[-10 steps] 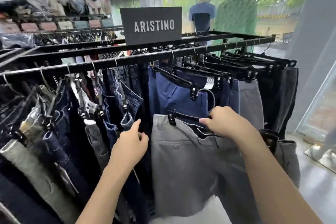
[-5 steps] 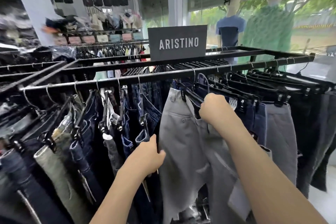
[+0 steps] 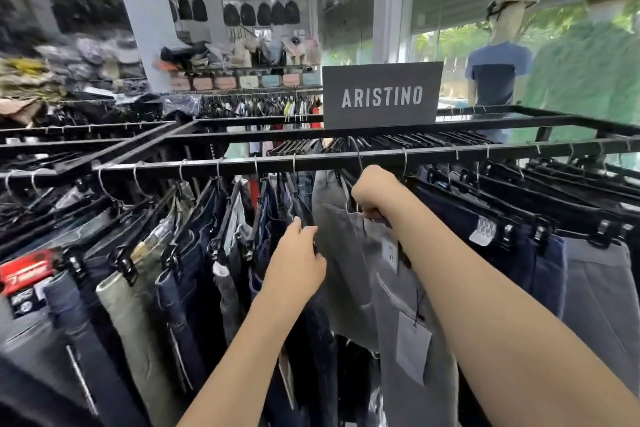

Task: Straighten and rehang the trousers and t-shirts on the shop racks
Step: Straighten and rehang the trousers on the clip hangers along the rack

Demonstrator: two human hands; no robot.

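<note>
Grey trousers point(image 3: 346, 270) hang mid-frame from the black rail point(image 3: 207, 166) (dark jeans point(image 3: 194, 236) beside them); right hand point(image 3: 375, 194) clenches their hanger point(image 3: 358, 158), left hand point(image 3: 298, 260) grips their left edge.

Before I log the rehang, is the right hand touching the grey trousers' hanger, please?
Touching: the head view shows the right hand curled round the hanger.

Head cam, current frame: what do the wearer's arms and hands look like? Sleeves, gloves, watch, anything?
Both arms are bare from the frame's lower edge up to the left hand and the right hand. No sleeves or cuffs are in view. There are no gloves, watch, bracelet or markings. No rings show, though the fingers are partly hidden.
</note>
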